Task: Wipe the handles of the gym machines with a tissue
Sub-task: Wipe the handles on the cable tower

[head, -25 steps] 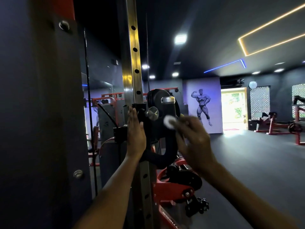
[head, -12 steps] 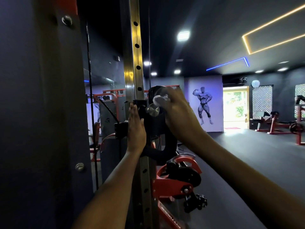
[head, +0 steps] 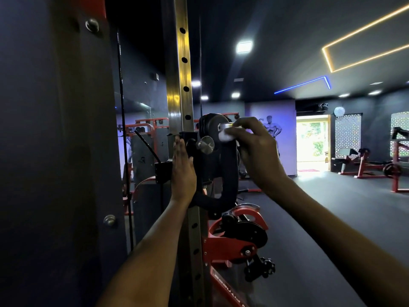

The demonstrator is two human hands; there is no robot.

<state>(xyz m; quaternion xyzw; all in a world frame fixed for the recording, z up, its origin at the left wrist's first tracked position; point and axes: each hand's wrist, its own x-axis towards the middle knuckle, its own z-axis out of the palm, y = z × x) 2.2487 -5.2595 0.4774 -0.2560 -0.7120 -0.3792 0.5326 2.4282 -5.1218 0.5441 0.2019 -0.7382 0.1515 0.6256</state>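
Left hand flat, fingers straight up; right hand raised, fingers curled.

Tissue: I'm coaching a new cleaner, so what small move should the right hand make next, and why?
Probably slide the tissue down the black handle. The right hand pinches it at the handle's top, by the metal cap, so the curved grip below looks not yet wiped. The left hand lies flat against the carriage beside the post, steadying it.
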